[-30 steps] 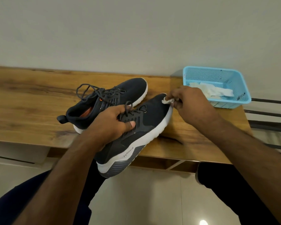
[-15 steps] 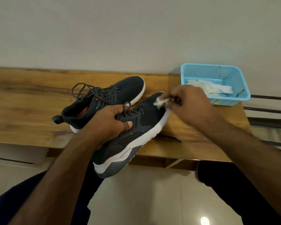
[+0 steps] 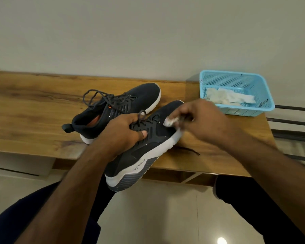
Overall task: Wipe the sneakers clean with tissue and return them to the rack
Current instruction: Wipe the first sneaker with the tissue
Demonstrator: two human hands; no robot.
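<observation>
My left hand [image 3: 123, 132] grips a dark grey sneaker with a white sole [image 3: 148, 150] around its laces, heel hanging off the wooden table's front edge and toe over the table. My right hand [image 3: 201, 120] pinches a small wad of white tissue [image 3: 170, 121] against the sneaker's upper, just ahead of the laces. The second sneaker [image 3: 123, 106] lies on the table behind it, laces loose, orange lining showing.
A light blue plastic basket [image 3: 264, 95] holding white tissues [image 3: 227, 97] stands at the table's right end. Dark metal rack bars [image 3: 292, 120] run off to the right. The wooden table [image 3: 33, 111] meets the wall behind. My legs and tiled floor are below.
My right hand has drawn the tissue back from the sneaker's toe tip toward the laces. The left hand keeps its grip on the sneaker.
</observation>
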